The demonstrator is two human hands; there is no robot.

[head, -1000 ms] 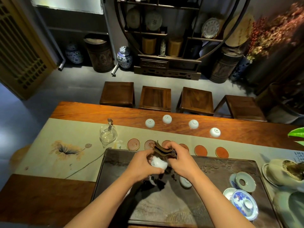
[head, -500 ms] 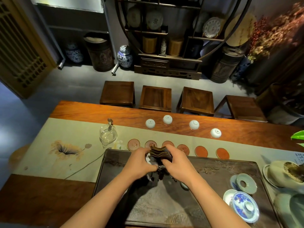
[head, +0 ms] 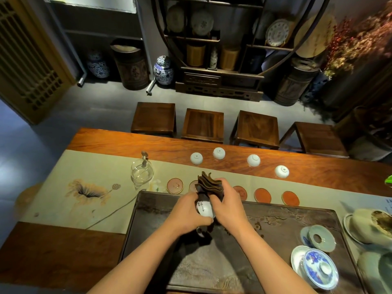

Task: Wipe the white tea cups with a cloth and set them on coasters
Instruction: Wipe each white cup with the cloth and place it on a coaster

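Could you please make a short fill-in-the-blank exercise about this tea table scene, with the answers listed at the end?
1. The left hand holds a small white tea cup while the right hand grips a folded ____ cloth.
2. On the far wooden table edge stand ____ upside-down white cups.
3. The round reddish-brown coasters lie on the beige ____.

Missing words: brown; four; runner

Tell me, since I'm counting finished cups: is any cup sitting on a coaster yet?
No. The coasters in view are bare, and four cups stand upside down on the wood beyond them.
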